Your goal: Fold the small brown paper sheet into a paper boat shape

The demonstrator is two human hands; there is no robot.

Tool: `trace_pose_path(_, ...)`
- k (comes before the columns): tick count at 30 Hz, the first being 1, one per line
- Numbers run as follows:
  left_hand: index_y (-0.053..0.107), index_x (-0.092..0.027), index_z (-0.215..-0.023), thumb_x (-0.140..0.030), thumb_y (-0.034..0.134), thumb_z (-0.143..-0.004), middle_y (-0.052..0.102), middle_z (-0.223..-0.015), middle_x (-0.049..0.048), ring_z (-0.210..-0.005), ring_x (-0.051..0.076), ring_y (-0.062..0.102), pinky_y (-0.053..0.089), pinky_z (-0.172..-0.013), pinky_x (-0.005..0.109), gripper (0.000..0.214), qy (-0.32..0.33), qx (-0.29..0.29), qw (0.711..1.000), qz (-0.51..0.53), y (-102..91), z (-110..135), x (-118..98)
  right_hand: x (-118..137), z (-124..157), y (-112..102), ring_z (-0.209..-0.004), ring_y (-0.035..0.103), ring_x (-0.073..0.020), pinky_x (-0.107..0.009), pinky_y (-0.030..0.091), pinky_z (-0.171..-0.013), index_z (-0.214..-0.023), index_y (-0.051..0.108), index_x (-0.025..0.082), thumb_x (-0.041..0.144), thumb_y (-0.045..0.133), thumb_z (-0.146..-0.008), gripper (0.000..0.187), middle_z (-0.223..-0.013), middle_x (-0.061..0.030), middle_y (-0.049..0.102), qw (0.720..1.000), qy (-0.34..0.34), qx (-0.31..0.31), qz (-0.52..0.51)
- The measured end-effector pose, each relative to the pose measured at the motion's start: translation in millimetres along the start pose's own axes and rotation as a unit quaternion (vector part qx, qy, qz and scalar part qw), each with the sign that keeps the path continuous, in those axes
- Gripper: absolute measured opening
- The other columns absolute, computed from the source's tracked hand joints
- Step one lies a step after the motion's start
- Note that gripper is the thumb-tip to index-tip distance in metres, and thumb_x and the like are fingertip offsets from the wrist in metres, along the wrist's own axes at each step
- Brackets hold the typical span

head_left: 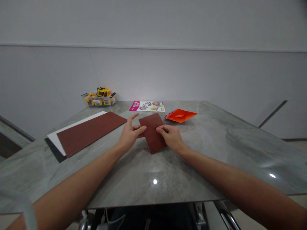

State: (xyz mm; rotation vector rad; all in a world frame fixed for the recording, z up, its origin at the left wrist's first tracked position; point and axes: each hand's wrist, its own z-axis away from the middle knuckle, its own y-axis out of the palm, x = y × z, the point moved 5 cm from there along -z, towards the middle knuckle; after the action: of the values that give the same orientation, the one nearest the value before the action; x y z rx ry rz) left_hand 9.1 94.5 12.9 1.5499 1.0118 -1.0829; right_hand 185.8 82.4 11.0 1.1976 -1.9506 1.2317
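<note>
A folded piece of brown paper (154,135) is held up over the middle of the table, between my two hands. My left hand (130,132) grips its left edge with the thumb, while the index finger sticks out upward; a small brown flap shows beside that thumb. On the right side, my right hand (169,135) pinches the paper between thumb and fingers. Just behind my right hand lies an orange folded paper boat (181,115), with layered coloured edges at its left end.
Large brown sheets (92,134) lie on the left, over a white sheet (59,143) and a black sheet (55,151). At the back are a clear box (100,101) of yellow toy vehicles and a printed paper packet (147,106). The grey table (192,169) meets a wall behind.
</note>
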Motion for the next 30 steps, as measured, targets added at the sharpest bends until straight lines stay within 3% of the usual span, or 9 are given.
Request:
trace_pose_path(2,0.056,-0.018,-0.116,-0.035,0.075,-0.067,0.068,-0.074,0.0017,-0.065,0.017,0.064,0.053,-0.068,0.036,0.056,-0.014,0.015,1.0,-0.001,2.4,1,3,-5,1,5,-0.069,0.062,-0.0177,-0.027,0.043,-0.061,-0.081,0.07,0.015,0.037,0.058,-0.082,0.025,-0.076,-0.0045,0.07,0.996,0.043,0.013,-0.073)
trace_pose_path(6,0.066,-0.013,-0.084,-0.045,0.066,-0.073,0.066,-0.069,0.0028,-0.059,0.015,0.059,0.048,-0.057,0.027,0.033,0.018,0.006,0.994,-0.104,-2.2,0,8,-6,7,20,-0.067,0.061,-0.0163,-0.027,0.045,-0.062,-0.086,0.067,0.013,0.038,0.061,-0.076,0.027,-0.079,-0.005,0.07,0.965,0.103,0.154,-0.184)
trace_pose_path(9,0.064,-0.015,-0.076,-0.043,0.061,-0.077,0.062,-0.063,0.0001,-0.055,0.012,0.052,0.039,-0.05,0.022,0.028,0.083,-0.034,0.977,-0.193,-8.5,0,4,-4,11,24,-0.059,0.056,-0.0135,-0.024,0.04,-0.056,-0.077,0.065,0.011,0.041,0.062,-0.075,0.03,-0.07,-0.0036,0.066,0.944,0.109,0.243,-0.193)
trace_pose_path(13,0.062,-0.015,-0.076,-0.04,0.055,-0.081,0.059,-0.062,-0.0007,-0.055,0.012,0.05,0.036,-0.05,0.022,0.027,0.105,-0.026,0.965,-0.24,-6.9,2,0,-7,13,25,-0.052,0.046,-0.0097,-0.022,0.032,-0.05,-0.069,0.06,0.012,0.045,0.063,-0.075,0.035,-0.06,0.0,0.057,0.932,0.101,0.303,-0.172)
trace_pose_path(19,0.057,-0.016,-0.071,-0.028,0.049,-0.083,0.052,-0.059,-0.003,-0.055,0.012,0.044,0.033,-0.052,0.023,0.019,0.133,-0.048,0.939,-0.315,-4.6,5,-7,-2,14,21,-0.049,0.039,-0.0077,-0.021,0.029,-0.047,-0.063,0.054,0.014,0.047,0.064,-0.075,0.037,-0.055,0.0034,0.049,0.936,0.082,0.309,-0.145)
trace_pose_path(24,0.056,-0.017,-0.071,-0.026,0.046,-0.084,0.051,-0.06,-0.0027,-0.057,0.013,0.045,0.033,-0.055,0.024,0.019,0.141,-0.069,0.916,-0.368,-5.0,8,-10,7,20,23,-0.05,0.043,-0.0087,-0.021,0.037,-0.049,-0.062,0.053,0.015,0.044,0.066,-0.073,0.034,-0.054,0.0035,0.049,0.924,0.102,0.345,-0.13)
trace_pose_path(30,0.045,-0.02,-0.06,-0.028,0.041,-0.088,0.046,-0.055,-0.0023,-0.054,0.014,0.043,0.029,-0.056,0.027,0.03,0.136,-0.037,0.868,-0.476,-3.1,3,-8,-1,19,25,-0.046,0.04,-0.0069,-0.019,0.033,-0.044,-0.055,0.045,0.015,0.039,0.065,-0.074,0.037,-0.049,0.005,0.044,0.946,0.085,0.29,-0.117)
